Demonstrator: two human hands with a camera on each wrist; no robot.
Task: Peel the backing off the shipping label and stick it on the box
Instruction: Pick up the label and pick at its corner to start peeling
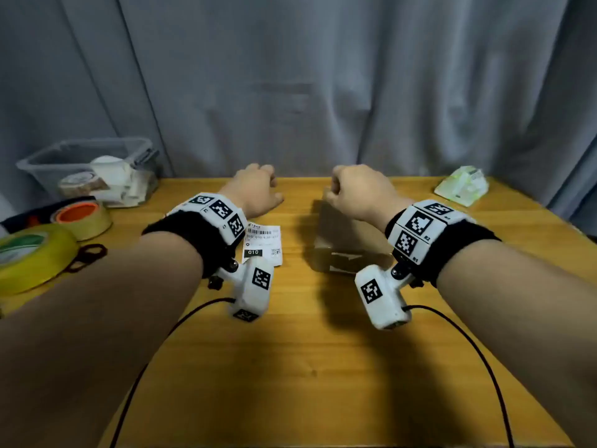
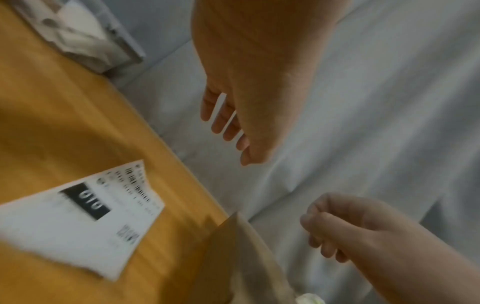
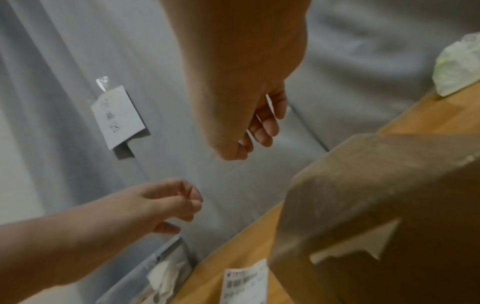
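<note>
A white shipping label (image 1: 262,244) with a barcode and a black "010" block lies flat on the wooden table (image 1: 290,367), left of centre. To its right stands a brown cardboard box (image 1: 345,240) with a torn white patch on its near face. My left hand (image 1: 258,189) hovers beyond the label with its fingers hanging loosely and holds nothing. My right hand (image 1: 352,189) hovers over the far edge of the box, curled into a fist around nothing. The left wrist view shows the label (image 2: 85,216) blurred beside the box (image 2: 241,257). The right wrist view shows the box (image 3: 376,205) close up.
A clear plastic bin (image 1: 84,163) with paper scraps stands at the back left. Two tape rolls (image 1: 82,218) (image 1: 29,253) lie on the left edge. A crumpled green-white packet (image 1: 462,185) sits at the back right. A grey curtain (image 1: 307,76) hangs behind the table.
</note>
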